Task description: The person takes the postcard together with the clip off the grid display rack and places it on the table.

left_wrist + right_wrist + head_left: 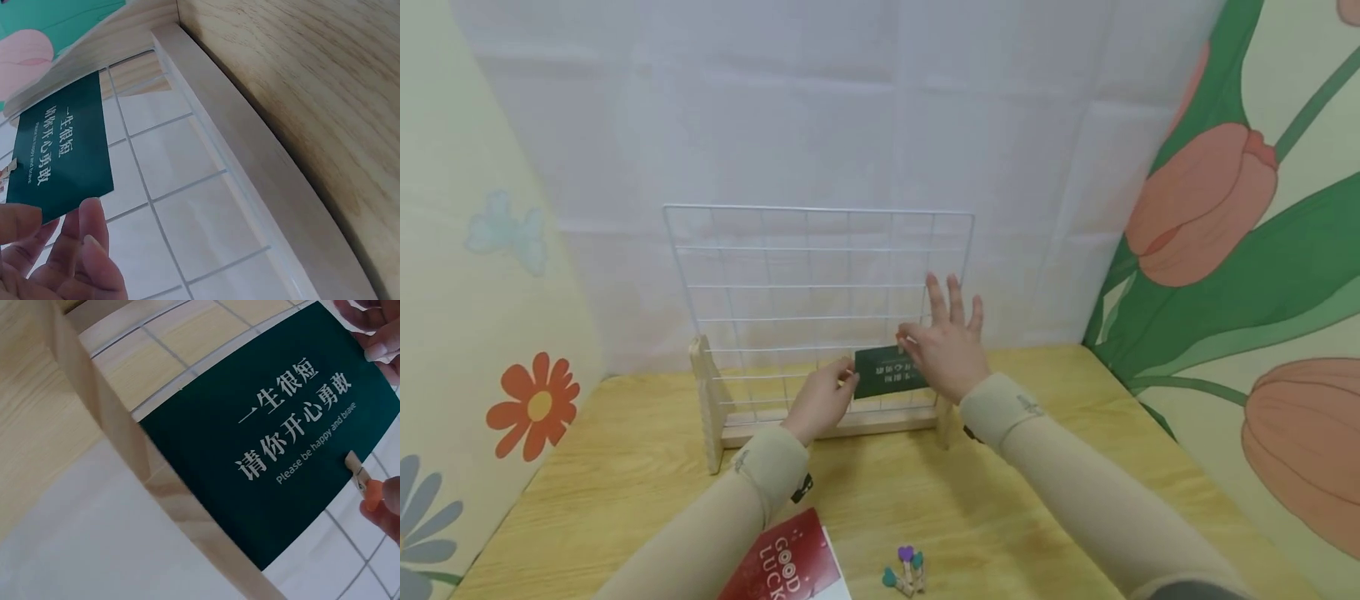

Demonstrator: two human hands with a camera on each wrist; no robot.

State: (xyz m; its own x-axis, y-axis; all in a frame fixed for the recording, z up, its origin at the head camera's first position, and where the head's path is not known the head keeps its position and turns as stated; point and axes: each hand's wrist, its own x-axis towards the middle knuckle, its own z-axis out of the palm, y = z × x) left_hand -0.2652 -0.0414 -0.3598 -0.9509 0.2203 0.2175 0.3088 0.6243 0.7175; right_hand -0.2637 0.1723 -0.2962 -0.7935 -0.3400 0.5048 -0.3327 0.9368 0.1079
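A dark green card (880, 372) with white lettering is held up against the lower right part of a white wire grid (808, 319). My left hand (823, 400) pinches the card's left edge between thumb and fingers. At the card's top edge, my right hand (951, 354) pinches a mini wooden clothespin (356, 470) with an orange end, its other fingers raised and spread. The clothespin's tip overlaps the card's edge in the right wrist view. Whether it also grips a grid wire cannot be told.
The grid stands in a wooden base (880, 422) on a wood-grain table (1000, 492). Nearer lie a red "GOOD LUCK" card (790, 558) and several small clothespins (907, 571) with purple and teal hearts. Behind hangs a white cloth (820, 125); flower-patterned panels flank the table.
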